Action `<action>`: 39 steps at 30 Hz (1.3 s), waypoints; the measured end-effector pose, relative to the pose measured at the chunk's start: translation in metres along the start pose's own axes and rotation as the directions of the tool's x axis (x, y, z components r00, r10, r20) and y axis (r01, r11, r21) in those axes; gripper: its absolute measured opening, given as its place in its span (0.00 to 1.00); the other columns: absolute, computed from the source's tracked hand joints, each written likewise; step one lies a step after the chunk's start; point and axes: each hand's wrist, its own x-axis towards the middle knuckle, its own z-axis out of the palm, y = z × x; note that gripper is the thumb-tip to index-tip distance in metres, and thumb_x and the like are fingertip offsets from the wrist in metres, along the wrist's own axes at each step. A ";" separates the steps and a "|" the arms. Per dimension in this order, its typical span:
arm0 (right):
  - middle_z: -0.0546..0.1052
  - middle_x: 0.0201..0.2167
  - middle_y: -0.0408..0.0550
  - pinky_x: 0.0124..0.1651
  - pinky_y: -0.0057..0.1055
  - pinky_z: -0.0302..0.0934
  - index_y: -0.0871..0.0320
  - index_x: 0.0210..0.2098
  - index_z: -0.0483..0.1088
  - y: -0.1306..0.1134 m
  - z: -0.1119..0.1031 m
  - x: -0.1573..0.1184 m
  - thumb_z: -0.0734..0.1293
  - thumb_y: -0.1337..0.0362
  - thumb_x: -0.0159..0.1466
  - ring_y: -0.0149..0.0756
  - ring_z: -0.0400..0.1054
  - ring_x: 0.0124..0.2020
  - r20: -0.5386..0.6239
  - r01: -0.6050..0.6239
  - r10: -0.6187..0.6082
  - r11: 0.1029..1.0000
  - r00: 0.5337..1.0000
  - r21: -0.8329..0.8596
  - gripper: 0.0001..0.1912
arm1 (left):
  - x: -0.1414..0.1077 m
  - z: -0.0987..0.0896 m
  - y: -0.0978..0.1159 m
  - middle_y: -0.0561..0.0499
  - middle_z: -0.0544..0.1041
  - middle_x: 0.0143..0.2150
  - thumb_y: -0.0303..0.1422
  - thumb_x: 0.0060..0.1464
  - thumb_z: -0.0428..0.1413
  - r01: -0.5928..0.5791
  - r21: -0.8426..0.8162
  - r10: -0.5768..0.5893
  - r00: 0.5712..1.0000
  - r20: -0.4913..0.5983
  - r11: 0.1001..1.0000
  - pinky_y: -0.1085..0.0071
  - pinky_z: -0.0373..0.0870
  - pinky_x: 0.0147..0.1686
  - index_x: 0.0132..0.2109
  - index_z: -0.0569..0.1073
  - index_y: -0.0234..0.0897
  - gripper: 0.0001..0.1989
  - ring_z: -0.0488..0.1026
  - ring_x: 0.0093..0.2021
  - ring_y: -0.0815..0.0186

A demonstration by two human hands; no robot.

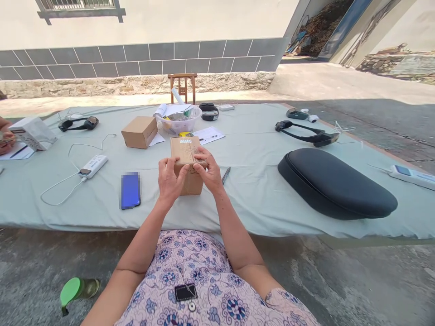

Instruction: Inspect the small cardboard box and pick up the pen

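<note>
head view is looking down past a floral top [190, 280] at a person's two bare hands, both grasping a small cardboard box [186, 156] crossed by thin twine [196, 155]. the left hand [171, 181] is pressing its fingers against the near face of the box, while the right hand [208, 170] is curving over its right side, with the fingers meeting the twine near the top. the box is standing over the near part of a table [251, 199] covered in pale green cloth, and i cannot tell whether its base is touching the cloth. a metal pen [226, 175] is lying just beside the right hand, and a phone [130, 190] with a blurred blue screen is lying to the left of the left hand. farther back, a second cardboard box [139, 132] is resting near a clear plastic basin [178, 121] holding papers and other items, with a sheet of paper [209, 135] beside it. a white power bank [93, 166] is trailing a white cable across the cloth, a black padded cushion [336, 183] is lying on the right, and another person's hand [6, 138] is showing at the far left edge.
</note>
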 end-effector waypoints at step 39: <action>0.76 0.43 0.49 0.47 0.42 0.64 0.52 0.40 0.64 0.006 0.023 -0.022 0.59 0.33 0.59 0.44 0.72 0.42 -0.266 -0.448 0.378 0.846 0.887 -0.289 0.29 | -0.022 0.052 -0.093 0.40 0.71 0.62 0.41 0.50 0.65 0.227 -0.591 -0.053 0.953 0.297 0.774 0.54 0.66 0.60 0.70 0.56 0.41 0.44 0.67 0.63 0.51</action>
